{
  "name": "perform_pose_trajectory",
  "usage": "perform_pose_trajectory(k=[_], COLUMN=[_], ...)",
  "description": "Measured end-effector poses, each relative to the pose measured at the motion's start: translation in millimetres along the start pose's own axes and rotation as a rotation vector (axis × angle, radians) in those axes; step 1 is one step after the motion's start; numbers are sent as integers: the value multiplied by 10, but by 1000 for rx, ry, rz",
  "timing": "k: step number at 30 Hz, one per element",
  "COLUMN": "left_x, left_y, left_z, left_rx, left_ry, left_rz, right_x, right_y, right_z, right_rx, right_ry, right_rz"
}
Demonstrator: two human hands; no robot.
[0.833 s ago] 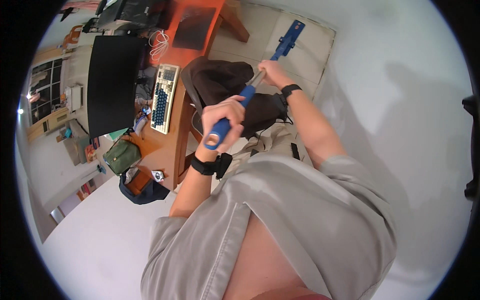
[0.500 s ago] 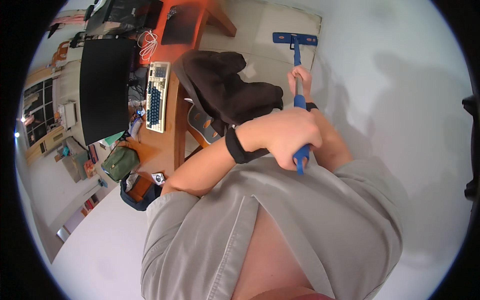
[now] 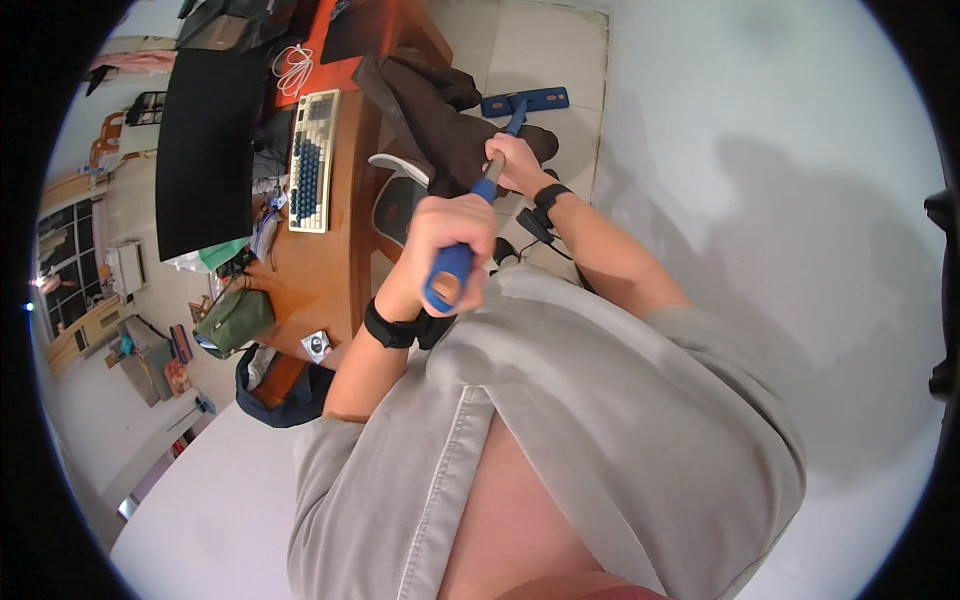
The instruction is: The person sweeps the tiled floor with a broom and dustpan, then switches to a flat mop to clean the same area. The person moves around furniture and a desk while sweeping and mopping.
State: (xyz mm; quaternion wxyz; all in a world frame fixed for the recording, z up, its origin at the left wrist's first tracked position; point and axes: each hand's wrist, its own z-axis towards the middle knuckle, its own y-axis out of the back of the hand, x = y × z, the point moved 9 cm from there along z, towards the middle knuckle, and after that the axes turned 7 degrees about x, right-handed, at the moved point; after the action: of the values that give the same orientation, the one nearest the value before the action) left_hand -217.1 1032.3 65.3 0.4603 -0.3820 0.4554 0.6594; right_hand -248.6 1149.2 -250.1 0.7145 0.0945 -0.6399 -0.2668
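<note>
**Mop head's swung in beside the chair**

So here's where we're at. Our left hand (image 3: 452,240) is wrapped tight around the blue grip at the top of the mop (image 3: 487,183), fingers fully curled around it, with the butt end of the handle pointing back up at us. Our right hand (image 3: 518,165) is further down the pole, also closed around it, with a black wristband just behind it.

What's changed: half a second back the mop head (image 3: 524,102) sat further right, out on the open tiles and square to us. Now it's slid left and lies just beside the dark jacket (image 3: 440,115) draped over the chair (image 3: 398,195). The pole has tipped over too. Before, it ran nearly straight away from us; now it leans left, and our left hand has come up and across in front of our chest. A bit before that, the head was lifted off toward the wall, so it's come down and then travelled sideways.

Our read: we're mid-stroke, sweeping the floor (image 3: 545,40) toward the desk (image 3: 335,260). The head looks flat on the tiles, though the far end is small and hard to judge. The chair base sits right in the path, so we'd guess this stroke is about out of room.
</note>
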Motion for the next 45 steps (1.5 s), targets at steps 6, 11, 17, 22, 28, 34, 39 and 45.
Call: perform_pose_trajectory(k=[6,11,17,22,28,34,39,45], left_x=[32,203,341,396,153,-172,-530,-956], left_y=[-31,121,57,-141,-724,-1179,-1336,-1445], left_z=[-488,-624,-722,-683,-358,-588,-1320,-2152], left_rx=[-331,-548,-712,-654,-164,73,187,357], left_ry=[-2,50,-5,32,45,-10,14,-9], left_rz=[-59,-223,-313,-309,-102,-79,-86,-103], right_x=[13,-117,-286,-331,-466,-407,130,913], right_y=[-209,-254,-168,13,213,-21,-542,-1179], right_z=[18,103,-35,-267,-847,-1473,-1989,-2573], right_rx=[174,301,405,325,109,-31,-133,-157], right_ry=[19,-86,-222,-277,-158,-53,-93,-82], right_rz=[-164,-229,-261,-284,-172,82,41,-34])
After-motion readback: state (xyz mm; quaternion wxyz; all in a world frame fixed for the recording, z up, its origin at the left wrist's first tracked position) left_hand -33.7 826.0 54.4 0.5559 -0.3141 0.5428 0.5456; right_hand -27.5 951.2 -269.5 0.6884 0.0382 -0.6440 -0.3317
